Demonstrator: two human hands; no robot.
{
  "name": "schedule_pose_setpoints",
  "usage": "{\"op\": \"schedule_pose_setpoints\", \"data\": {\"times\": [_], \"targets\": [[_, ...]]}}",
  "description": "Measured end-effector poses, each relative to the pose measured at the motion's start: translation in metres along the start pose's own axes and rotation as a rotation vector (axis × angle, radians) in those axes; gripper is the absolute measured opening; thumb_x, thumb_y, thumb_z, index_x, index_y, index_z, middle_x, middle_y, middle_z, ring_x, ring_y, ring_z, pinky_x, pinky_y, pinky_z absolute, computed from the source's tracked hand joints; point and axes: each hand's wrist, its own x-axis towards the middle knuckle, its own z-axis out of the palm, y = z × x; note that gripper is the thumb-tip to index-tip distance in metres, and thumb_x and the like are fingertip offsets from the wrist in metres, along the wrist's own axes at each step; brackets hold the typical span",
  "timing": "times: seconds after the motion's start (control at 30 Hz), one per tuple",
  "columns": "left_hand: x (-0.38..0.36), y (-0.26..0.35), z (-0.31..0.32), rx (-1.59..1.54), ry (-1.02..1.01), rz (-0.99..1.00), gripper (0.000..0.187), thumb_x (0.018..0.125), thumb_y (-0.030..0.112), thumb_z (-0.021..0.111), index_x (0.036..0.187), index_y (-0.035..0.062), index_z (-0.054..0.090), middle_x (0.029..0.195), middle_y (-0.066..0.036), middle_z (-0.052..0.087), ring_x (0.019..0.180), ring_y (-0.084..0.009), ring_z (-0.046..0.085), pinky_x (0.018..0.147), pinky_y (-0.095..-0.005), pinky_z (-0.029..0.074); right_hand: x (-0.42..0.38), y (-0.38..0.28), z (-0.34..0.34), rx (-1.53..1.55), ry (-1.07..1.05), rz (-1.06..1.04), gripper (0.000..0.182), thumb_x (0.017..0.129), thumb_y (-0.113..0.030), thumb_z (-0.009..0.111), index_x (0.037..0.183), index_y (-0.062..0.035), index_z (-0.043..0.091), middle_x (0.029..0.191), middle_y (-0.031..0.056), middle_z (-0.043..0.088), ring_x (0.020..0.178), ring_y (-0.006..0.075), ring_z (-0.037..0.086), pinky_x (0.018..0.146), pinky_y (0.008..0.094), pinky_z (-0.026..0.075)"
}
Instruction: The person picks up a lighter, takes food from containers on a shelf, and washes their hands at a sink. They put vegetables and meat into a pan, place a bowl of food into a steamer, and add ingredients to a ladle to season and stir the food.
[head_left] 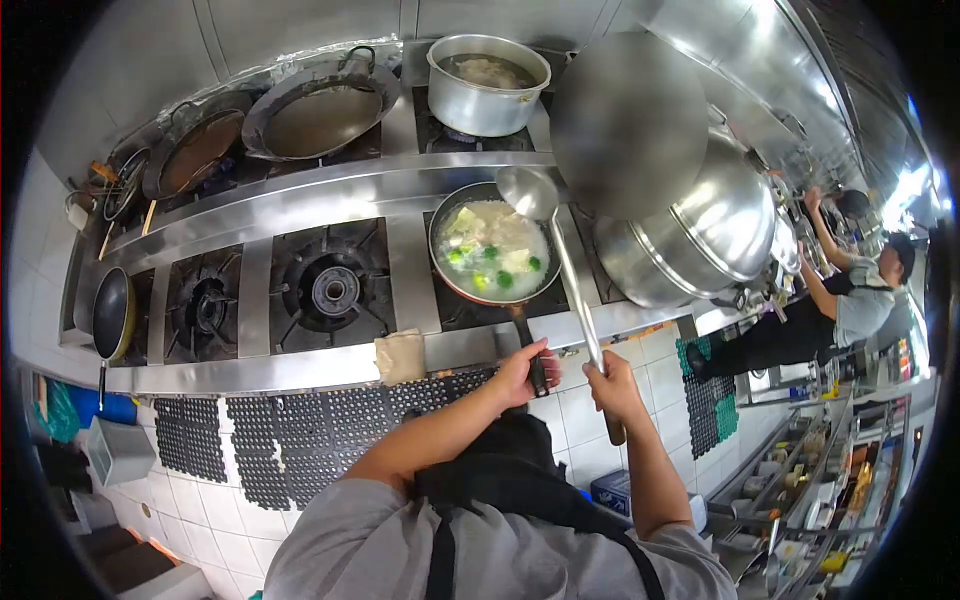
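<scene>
A frying pan (519,312) sits on a front burner, with broccoli florets (491,253) and pale chunks in a light, cloudy liquid. My left hand (522,374) is around the end of its dark handle, the fingers showing on the handle's far side. In my right hand (614,388) is a long-handled metal ladle (573,276), gripped low on the shaft near its brown end. The ladle's bowl (528,192) overlaps the pan's far right rim in this view.
A large pot (487,108) with liquid stands behind the pan. Two wide pans (322,117) fill the back left. To the right is a big domed steel vessel (690,240). A folded cloth (400,357) hangs at the stove's front edge. Another person (862,300) stands at far right.
</scene>
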Motion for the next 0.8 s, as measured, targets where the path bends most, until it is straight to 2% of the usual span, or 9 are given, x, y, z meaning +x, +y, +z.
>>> {"op": "schedule_pose_setpoints", "data": {"times": [0.03, 0.17, 0.23, 0.27, 0.33, 0.67, 0.73, 0.77, 0.8], "targets": [[0.004, -0.001, 0.007, -0.03, 0.075, 0.005, 0.031, 0.09, 0.037, 0.068, 0.078, 0.0128, 0.052, 0.062, -0.003, 0.052, 0.053, -0.0171, 0.051, 0.051, -0.0325, 0.042, 0.01, 0.007, -0.004, 0.018, -0.012, -0.006, 0.022, 0.092, -0.017, 0.063, 0.081, -0.0036, 0.051, 0.058, 0.0014, 0.05, 0.039, 0.0096, 0.045, 0.033, 0.0281, 0.04], [0.0, -0.006, -0.001, 0.094, 0.236, 0.122, 0.031, 0.091, 0.032, 0.066, 0.074, 0.0138, 0.048, 0.057, 0.001, 0.042, 0.045, -0.0135, 0.04, 0.044, -0.0298, 0.033, 0.066, 0.055, -0.034, -0.218, -0.02, -0.196, 0.025, 0.091, -0.02, 0.065, 0.083, -0.0004, 0.052, 0.057, 0.0068, 0.052, 0.043, 0.0168, 0.05, 0.04, 0.034, 0.046], [-0.01, -0.003, -0.008, 0.11, 0.249, 0.164, 0.029, 0.092, 0.029, 0.064, 0.075, 0.0129, 0.047, 0.055, 0.002, 0.038, 0.045, -0.0121, 0.037, 0.042, -0.0283, 0.03, 0.074, 0.043, -0.051, -0.421, 0.038, -0.335, 0.028, 0.09, -0.022, 0.065, 0.087, 0.0026, 0.053, 0.061, 0.0174, 0.057, 0.053, 0.0325, 0.058, 0.054, 0.0433, 0.051], [-0.01, -0.007, 0.004, 0.113, 0.262, 0.169, 0.029, 0.092, 0.029, 0.064, 0.075, 0.0129, 0.047, 0.055, 0.002, 0.038, 0.045, -0.0121, 0.037, 0.042, -0.0283, 0.03, 0.08, 0.041, -0.058, -0.41, 0.031, -0.338, 0.028, 0.09, -0.022, 0.065, 0.087, 0.0026, 0.053, 0.061, 0.0174, 0.057, 0.053, 0.0325, 0.058, 0.054, 0.0433, 0.051], [-0.008, -0.012, 0.02, 0.131, 0.338, 0.247, 0.029, 0.091, 0.026, 0.066, 0.074, 0.012, 0.047, 0.055, 0.001, 0.042, 0.042, -0.013, 0.04, 0.04, -0.0292, 0.032, 0.099, 0.032, -0.07, -0.487, -0.031, -0.251, 0.035, 0.092, -0.03, 0.059, 0.101, 0.0038, 0.055, 0.083, 0.0299, 0.064, 0.082, 0.049, 0.063, 0.074, 0.0524, 0.05], [-0.001, -0.023, 0.029, 0.136, 0.424, 0.361, 0.029, 0.088, 0.023, 0.069, 0.075, 0.0099, 0.047, 0.055, 0.0, 0.045, 0.042, -0.0127, 0.042, 0.038, -0.0282, 0.033, 0.122, 0.038, -0.064, -0.667, -0.119, -0.252, 0.038, 0.094, -0.031, 0.055, 0.105, 0.0054, 0.056, 0.093, 0.0315, 0.064, 0.089, 0.0457, 0.064, 0.08, 0.0516, 0.051], [0.002, -0.027, 0.026, 0.145, 0.427, 0.385, 0.029, 0.088, 0.023, 0.069, 0.074, 0.0097, 0.047, 0.055, -0.001, 0.046, 0.042, -0.0129, 0.042, 0.038, -0.0286, 0.034, 0.111, 0.04, -0.056, -0.326, -0.355, 0.001, 0.035, 0.094, -0.031, 0.058, 0.102, 0.0036, 0.058, 0.084, 0.0232, 0.064, 0.069, 0.035, 0.065, 0.066, 0.0454, 0.054], [0.003, -0.029, 0.024, 0.161, 0.434, 0.403, 0.028, 0.088, 0.022, 0.068, 0.074, 0.0096, 0.048, 0.055, -0.001, 0.046, 0.042, -0.0131, 0.042, 0.038, -0.0291, 0.034, 0.086, 0.005, -0.061, -0.025, -0.457, 0.198, 0.027, 0.093, -0.026, 0.062, 0.099, -0.0007, 0.057, 0.071, 0.0078, 0.056, 0.052, 0.019, 0.055, 0.047, 0.0362, 0.047], [0.001, -0.032, 0.025, 0.159, 0.434, 0.4, 0.028, 0.088, 0.022, 0.068, 0.074, 0.0096, 0.048, 0.055, -0.001, 0.046, 0.042, -0.0131, 0.042, 0.038, -0.0291, 0.034, 0.077, -0.001, -0.064, -0.026, -0.457, 0.201, 0.027, 0.093, -0.026, 0.062, 0.099, -0.0007, 0.057, 0.071, 0.0078, 0.056, 0.052, 0.019, 0.055, 0.047, 0.0362, 0.047]]}}
